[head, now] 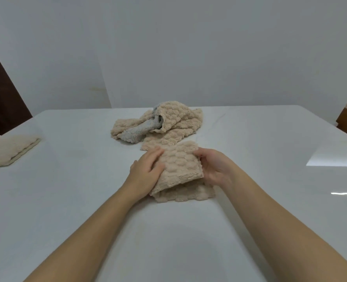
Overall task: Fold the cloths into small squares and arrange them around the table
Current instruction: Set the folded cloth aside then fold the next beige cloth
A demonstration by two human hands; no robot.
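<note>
l hand (146,171) flat, fingers straight on beige cloth (178,165); r hand (214,167) fingers curled gripping its right edge, on table (77,190).

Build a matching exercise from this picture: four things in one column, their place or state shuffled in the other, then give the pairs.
Things
1. half-folded beige cloth
2. cream cloth
3. grey cloth
4. left hand

Place or state
a. tangled in the unfolded heap at the far middle
b. lying flat on a cloth, fingers straight
c. folded, alone at the left edge of the table
d. nearest the person, its right edge held by the right hand

Pairs: 1-d, 2-c, 3-a, 4-b
</note>
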